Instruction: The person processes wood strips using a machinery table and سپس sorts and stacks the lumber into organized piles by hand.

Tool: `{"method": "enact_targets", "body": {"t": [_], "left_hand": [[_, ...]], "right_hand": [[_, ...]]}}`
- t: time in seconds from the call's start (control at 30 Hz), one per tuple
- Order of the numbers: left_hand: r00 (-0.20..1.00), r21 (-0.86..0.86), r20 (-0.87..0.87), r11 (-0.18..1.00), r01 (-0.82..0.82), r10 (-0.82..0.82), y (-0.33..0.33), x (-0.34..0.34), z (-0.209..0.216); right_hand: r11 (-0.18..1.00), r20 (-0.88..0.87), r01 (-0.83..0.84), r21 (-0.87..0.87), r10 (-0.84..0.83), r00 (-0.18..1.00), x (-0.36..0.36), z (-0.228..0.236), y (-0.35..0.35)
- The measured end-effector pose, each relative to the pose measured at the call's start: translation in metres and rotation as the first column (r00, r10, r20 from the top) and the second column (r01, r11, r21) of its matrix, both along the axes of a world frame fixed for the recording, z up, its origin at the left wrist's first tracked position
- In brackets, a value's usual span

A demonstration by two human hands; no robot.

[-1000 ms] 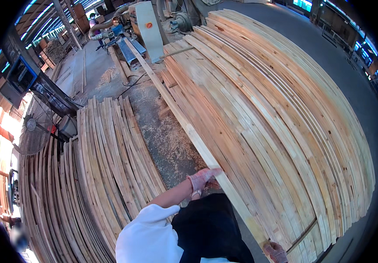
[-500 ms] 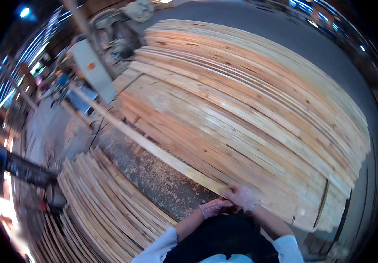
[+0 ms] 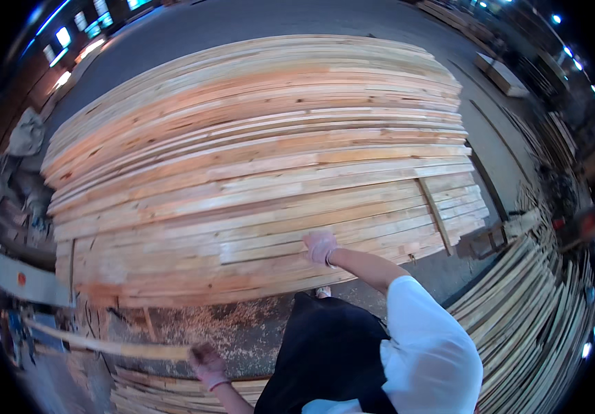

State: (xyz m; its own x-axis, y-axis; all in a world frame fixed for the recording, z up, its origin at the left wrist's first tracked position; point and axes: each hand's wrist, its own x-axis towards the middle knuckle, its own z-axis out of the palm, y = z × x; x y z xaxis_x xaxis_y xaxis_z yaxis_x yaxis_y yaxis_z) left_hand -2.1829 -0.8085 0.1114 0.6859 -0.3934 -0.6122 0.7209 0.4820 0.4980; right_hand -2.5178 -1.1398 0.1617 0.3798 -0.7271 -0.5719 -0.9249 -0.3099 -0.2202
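My left hand [image 3: 207, 368], in a pale work glove with a dark palm side, is closed around the near end of a long, narrow wooden board [image 3: 125, 347]. That board runs off to the left, blurred by motion. On the other side of my body, my gloved right hand [image 3: 320, 247] is stretched out over the front part of a wide stack of planks [image 3: 263, 165]. Its fingers look loosely spread, with nothing visible in them. Whether it touches the planks I cannot tell.
Another pile of thin strips [image 3: 518, 303] lies at my right, and more strips [image 3: 166, 393] lie below my left hand. Wood shavings [image 3: 235, 321] cover the floor before the stack. A crosswise batten [image 3: 435, 215] rests on the planks. A pale cabinet [image 3: 28, 278] stands at left.
My view has turned right. My right hand has left the board's end and moved out over the stack. My left hand keeps the board, now lower left of me.
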Motion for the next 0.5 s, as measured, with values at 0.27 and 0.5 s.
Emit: {"method": "enact_targets", "body": {"t": [0.27,0.5], "left_hand": [[0.998,0.126,-0.067,0.992,0.018,-0.01,0.009,-0.019,-0.005],[0.977,0.037,-0.206,0.997,0.066,-0.057,0.007,-0.066,-0.011]], "right_hand": [[0.755,-0.357,-0.149,-0.638,-0.119,0.926,-0.137,-0.1,-0.167],[0.778,-0.377,-0.183,-0.601,-0.075,0.923,-0.106,-0.064,-0.186]]}}
